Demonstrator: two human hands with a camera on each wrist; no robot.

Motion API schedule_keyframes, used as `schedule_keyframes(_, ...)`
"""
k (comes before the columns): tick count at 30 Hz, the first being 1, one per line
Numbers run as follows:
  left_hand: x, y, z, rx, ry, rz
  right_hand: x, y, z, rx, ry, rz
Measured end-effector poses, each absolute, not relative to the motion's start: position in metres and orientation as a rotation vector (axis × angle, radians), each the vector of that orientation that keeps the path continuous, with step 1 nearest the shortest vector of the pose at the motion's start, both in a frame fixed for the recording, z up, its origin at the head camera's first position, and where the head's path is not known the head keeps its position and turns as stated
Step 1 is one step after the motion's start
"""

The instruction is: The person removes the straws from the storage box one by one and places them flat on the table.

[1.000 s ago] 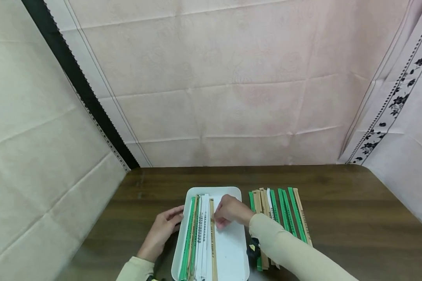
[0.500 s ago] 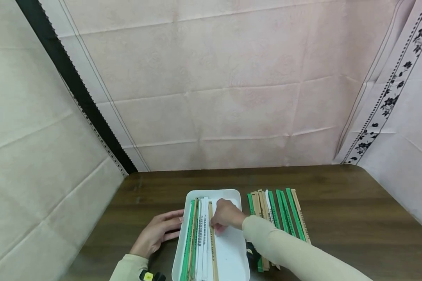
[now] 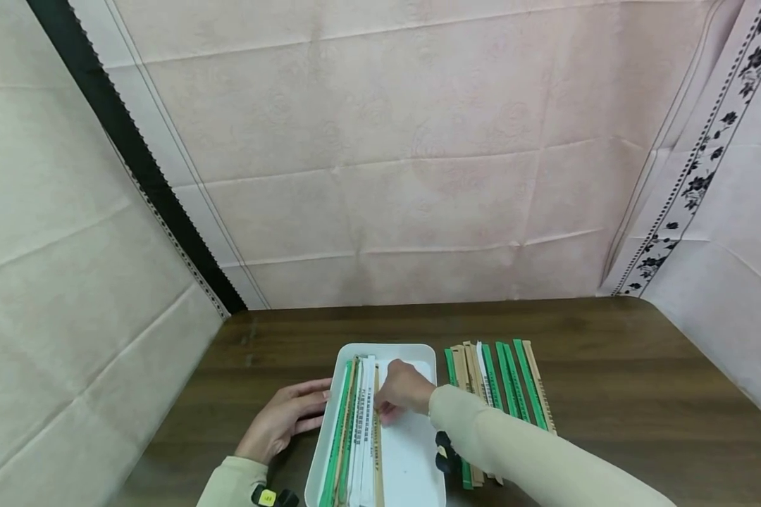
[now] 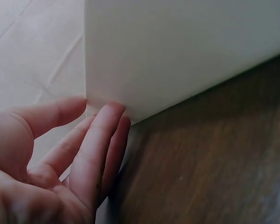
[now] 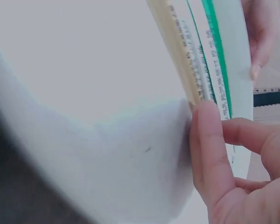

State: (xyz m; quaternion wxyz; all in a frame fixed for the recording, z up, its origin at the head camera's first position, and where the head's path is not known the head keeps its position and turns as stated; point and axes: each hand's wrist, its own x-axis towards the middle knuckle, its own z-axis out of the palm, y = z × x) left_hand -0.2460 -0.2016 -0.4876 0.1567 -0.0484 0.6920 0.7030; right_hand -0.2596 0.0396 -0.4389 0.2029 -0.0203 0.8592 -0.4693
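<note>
Fingers (image 5: 210, 154) of the right hand (image 3: 404, 391) pinch a tan packet (image 5: 175, 51) in the tray (image 3: 412, 451).

On the dark wooden table (image 3: 609, 394) stands a white tray (image 3: 418, 451) with wrapped chopsticks (image 3: 358, 429) lying along its left side (green, white and brown sleeves). The right hand (image 3: 402, 391) touches the brown one at their right edge. The left hand (image 3: 285, 415) rests flat against the tray's left wall. A second row of chopsticks (image 3: 501, 384) lies just right of the tray.
</note>
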Motion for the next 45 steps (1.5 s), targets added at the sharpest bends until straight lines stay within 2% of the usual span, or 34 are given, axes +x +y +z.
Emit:
schedule_keyframes(10,-0.253,-0.205,-0.474,-0.033,2.005,1.940,-0.271,0.021,-0.422,-0.010,2.378,-1.403)
schedule_keyframes(17,-0.258,-0.201,-0.462,0.044,2.082,1.828,-0.280,-0.002,-0.430,-0.181,2.472,-1.352)
schedule_keyframes(24,-0.261,-0.196,-0.456,0.051,2.126,1.785,-0.287,-0.009,-0.431,-0.195,2.488,-1.359)
schedule_keyframes(35,-0.259,-0.199,-0.453,0.008,2.145,1.772,-0.285,0.044,-0.408,-0.136,2.182,-1.637)
schedule_keyframes(45,-0.255,-0.204,-0.462,0.009,2.133,1.776,-0.279,0.108,-0.427,-0.014,2.100,-1.741)
